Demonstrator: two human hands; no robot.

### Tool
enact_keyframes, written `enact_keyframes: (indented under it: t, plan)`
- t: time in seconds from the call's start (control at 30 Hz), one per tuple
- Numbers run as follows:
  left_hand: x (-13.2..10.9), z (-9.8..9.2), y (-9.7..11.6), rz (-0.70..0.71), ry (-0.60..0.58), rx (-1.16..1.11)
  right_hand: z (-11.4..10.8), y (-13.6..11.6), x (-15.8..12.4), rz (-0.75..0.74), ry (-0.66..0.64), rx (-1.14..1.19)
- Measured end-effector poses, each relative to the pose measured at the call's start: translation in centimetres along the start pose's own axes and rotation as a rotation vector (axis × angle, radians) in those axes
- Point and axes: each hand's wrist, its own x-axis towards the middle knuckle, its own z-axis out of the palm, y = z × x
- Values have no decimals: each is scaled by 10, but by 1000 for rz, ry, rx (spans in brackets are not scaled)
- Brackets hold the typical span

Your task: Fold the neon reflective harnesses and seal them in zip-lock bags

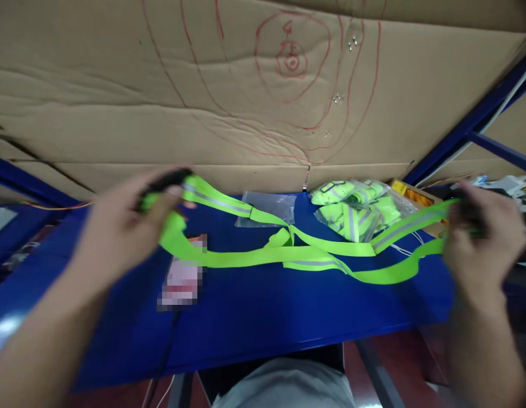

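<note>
A neon-green reflective harness (246, 258) with grey stripes is stretched between my two hands above the blue table. My left hand (131, 215) is closed around its left end, where a black part, perhaps a buckle, shows at the fingers. On the right, my right hand (486, 238) grips the other end, with a dark part in the fist; motion blurs it. The straps cross near the middle, where a short loop sticks up. Beneath the left strap lies a pixelated pink-and-white item (182, 277), its kind hidden.
Behind the straps lie a clear plastic bag (266, 208) and several bagged green reflective items (351, 207). A yellow-and-brown box (415, 195) stands at the back right. Cardboard (263, 85) with red target rings lines the back of the blue table (263, 317).
</note>
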Motion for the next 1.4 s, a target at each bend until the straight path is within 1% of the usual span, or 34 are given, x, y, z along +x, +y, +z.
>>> enact_keyframes:
  t: [0.07,0.1,0.13,0.2,0.23,0.3,0.4,0.63,0.77,0.87,0.97,1.1,1.17,1.23,1.33,1.4]
  plan:
    - [-17,25,25,261,-210,-2,12,-47,-11,-271,-181,84]
    - [-26,37,35,335,-277,45,18,-69,-16,-400,-250,125]
    - [-34,48,44,389,-306,107,24,-89,-22,-485,-300,171]
    - [-48,66,55,508,-355,224,34,-122,-30,-540,-392,267]
    - [-53,72,57,549,-353,273,37,-133,-34,-542,-421,309]
    - [-59,80,57,590,-328,345,41,-148,-39,-516,-460,373]
    - [-62,82,53,598,-277,404,42,-153,-43,-461,-480,418]
    - [-60,83,52,654,-206,441,45,-152,-42,-414,-535,469]
    - [-61,84,51,640,-194,443,44,-151,-40,-410,-548,493]
    - [-63,86,50,653,-183,442,43,-153,-42,-448,-524,429]
    - [-66,90,53,667,-186,454,43,-161,-45,-477,-511,382]
    - [-64,94,62,610,-233,419,47,-176,-39,-478,-478,366]
    - [-55,86,65,558,-276,325,48,-178,-28,-470,-476,424]
    - [-42,69,67,477,-319,202,49,-177,-12,-449,-488,533]
    - [-17,41,64,330,-343,-14,48,-177,15,-359,-490,735]
    - [-4,33,60,269,-365,-205,47,-183,30,-294,-472,866]
